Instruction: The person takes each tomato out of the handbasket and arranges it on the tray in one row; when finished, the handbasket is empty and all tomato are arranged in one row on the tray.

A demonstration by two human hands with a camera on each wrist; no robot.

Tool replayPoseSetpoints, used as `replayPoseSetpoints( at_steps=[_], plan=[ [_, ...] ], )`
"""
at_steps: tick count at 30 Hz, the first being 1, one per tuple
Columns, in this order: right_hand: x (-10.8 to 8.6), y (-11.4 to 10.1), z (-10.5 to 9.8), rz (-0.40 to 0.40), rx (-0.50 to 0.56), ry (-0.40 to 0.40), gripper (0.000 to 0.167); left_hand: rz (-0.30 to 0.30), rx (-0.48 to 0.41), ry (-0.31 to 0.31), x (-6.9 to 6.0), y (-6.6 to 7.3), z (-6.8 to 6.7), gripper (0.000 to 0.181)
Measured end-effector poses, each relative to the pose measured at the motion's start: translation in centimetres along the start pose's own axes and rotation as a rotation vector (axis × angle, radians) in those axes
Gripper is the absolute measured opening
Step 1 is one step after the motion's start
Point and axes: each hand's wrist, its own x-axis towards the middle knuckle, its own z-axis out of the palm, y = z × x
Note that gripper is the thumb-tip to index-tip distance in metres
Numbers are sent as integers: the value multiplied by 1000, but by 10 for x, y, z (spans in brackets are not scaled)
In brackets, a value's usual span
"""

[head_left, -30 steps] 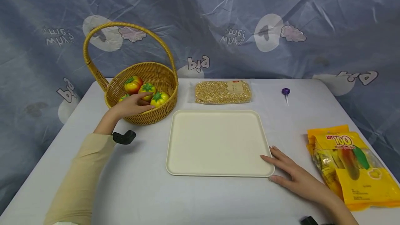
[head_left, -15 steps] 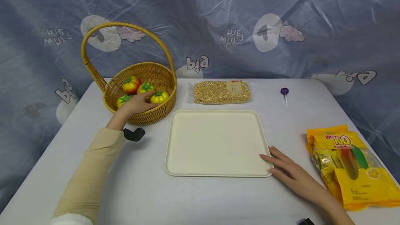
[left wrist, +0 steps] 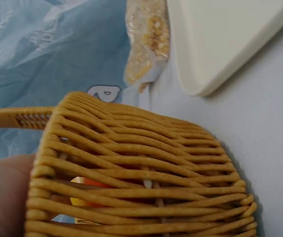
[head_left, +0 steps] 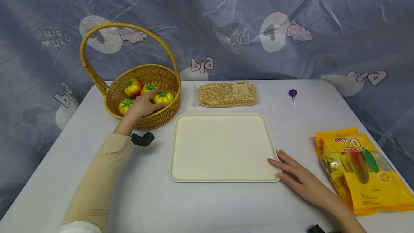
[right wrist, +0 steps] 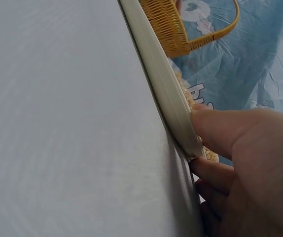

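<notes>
My left hand (head_left: 142, 106) reaches over the near rim of a wicker basket (head_left: 158, 120). Its fingers and thumb are round a ribbed yellow tomato (head_left: 164, 97) with a green top. Several more tomatoes lie there, one of them a red-and-yellow tomato (head_left: 133, 88). In the left wrist view the woven wall (left wrist: 146, 148) hides most of the hand and fruit. At the near right corner of a cream tray (head_left: 223, 146), my right hand (head_left: 304, 181) pinches the edge; the right wrist view shows the thumb (right wrist: 215, 126) on the rim and a finger below it.
A clear bag of corn kernels (head_left: 228, 95) lies behind the tray. Farther right is a purple lollipop (head_left: 293, 93). A yellow candy bag (head_left: 362, 175) lies at the right edge of the white table (head_left: 210, 208). The basket's tall handle (head_left: 129, 26) arches up before a blue-grey cloth (head_left: 207, 17).
My left hand has moved a little right, and its fingers have closed round the front right tomato. The right hand stays at the tray's corner. The whole head view has shifted slightly.
</notes>
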Motion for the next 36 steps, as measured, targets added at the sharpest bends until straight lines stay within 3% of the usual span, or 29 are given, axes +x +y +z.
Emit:
replayPoseSetpoints(
  at_steps=[3,7,10,13,17,25,31,36],
  plan=[
    [2,0,0,1,-6,3,39,9,-71,53,-8,2,-4,72],
    [4,-1,0,-2,-9,8,39,71,-145,161,-20,11,-8,68],
    [3,-2,-1,-14,-10,21,39,147,-212,240,-29,27,-7,64],
    [3,-3,-1,-33,-6,45,39,246,-275,258,-35,49,-1,64],
    [3,-4,0,-50,-9,92,39,369,-316,191,-35,75,17,63],
    [3,-5,3,-33,-24,148,38,465,-368,14,-14,116,80,63],
    [3,-4,5,-20,-35,152,38,549,-294,-96,3,143,132,63],
    [2,-5,8,-1,-18,151,39,577,-189,-152,10,159,160,64]
  ],
)
